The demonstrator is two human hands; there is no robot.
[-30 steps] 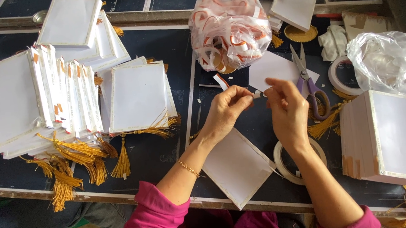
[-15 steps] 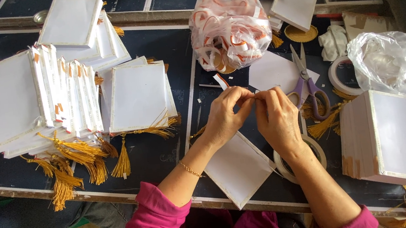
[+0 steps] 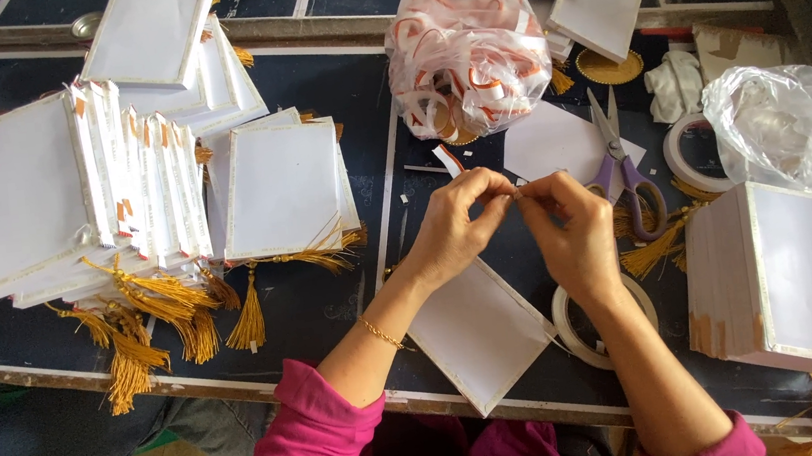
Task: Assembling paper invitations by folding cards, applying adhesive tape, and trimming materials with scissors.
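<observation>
**Fingertips meet over a tiny strip above the white card**

Both hands are up off the table, right in the middle of the bench. The left hand (image 3: 451, 228) has thumb and forefinger pinched tight, and the right hand (image 3: 573, 236) comes in to meet it, also pinched, so the fingertips touch. Whatever sits between them is too small to make out; it looks like a sliver of tape or thread, and I'd judge it weightless, limp and likely sticky, something to hold only by its very ends with the nails.

Just beneath the wrists lies a white card (image 3: 478, 336), turned cornerwise near the table's front edge, flat and thin, stiff enough by the look of it to lift by an edge yet easy to crease. A tape roll (image 3: 577, 326) rests half under the right forearm. Purple-handled scissors (image 3: 620, 160) lie just beyond the right hand. To the left, stacks of white cards with gold tassels (image 3: 173, 303); at the back, a plastic bag of ribbon pieces (image 3: 463, 56).
</observation>
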